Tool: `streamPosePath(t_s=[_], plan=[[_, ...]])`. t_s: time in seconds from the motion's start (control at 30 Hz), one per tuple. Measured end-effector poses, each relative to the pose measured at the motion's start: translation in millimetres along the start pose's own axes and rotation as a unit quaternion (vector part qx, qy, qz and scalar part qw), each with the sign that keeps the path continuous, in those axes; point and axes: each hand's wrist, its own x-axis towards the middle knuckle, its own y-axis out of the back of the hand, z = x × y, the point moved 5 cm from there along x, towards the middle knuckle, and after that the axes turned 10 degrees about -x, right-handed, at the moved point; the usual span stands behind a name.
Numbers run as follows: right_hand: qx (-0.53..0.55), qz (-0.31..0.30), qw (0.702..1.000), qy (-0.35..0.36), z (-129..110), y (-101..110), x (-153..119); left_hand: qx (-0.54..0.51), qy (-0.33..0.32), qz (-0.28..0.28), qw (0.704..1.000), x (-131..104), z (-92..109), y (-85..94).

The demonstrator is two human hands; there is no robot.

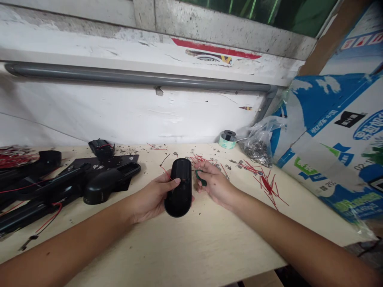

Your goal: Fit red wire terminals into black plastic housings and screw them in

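Near the middle of the table, my left hand [161, 193] grips a long black plastic housing [178, 199] with rounded ends, thumb over its inner side. A thin red wire and a black wire stick out at the housing's left edge. Just right of the housing, my right hand [213, 181] is closed around a small green object [200, 177], perhaps a tool handle; its tip is hard to make out. Loose red wires [267, 185] with small metal pieces lie beyond and to the right of my right hand.
More black housings [101, 185] with wires crowd the table's left side. Toward the back right stand a tape roll [227, 139] and a clear bag of metal parts [259, 149]. A blue-and-white carton [338, 147] borders the right edge; a white wall [119, 115] is behind.
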Motion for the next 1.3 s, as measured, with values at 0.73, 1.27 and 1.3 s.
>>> streamPosePath(t_s=[0.73, 1.27, 1.3], plan=[[-0.036, -0.027, 0.999, 0.013, 0, 1, 1, -0.025, -0.026, 0.010, 0.999, 3, 2, 0.5], [-0.518, 0.126, 0.825, 0.189, -40, 65, 12, -0.034, -0.037, 0.107, 0.993, -2, 4, -0.8], [-0.544, 0.105, 0.810, 0.194, -37, 63, 12, -0.032, -0.042, 0.107, 0.993, -2, 4, 0.0]])
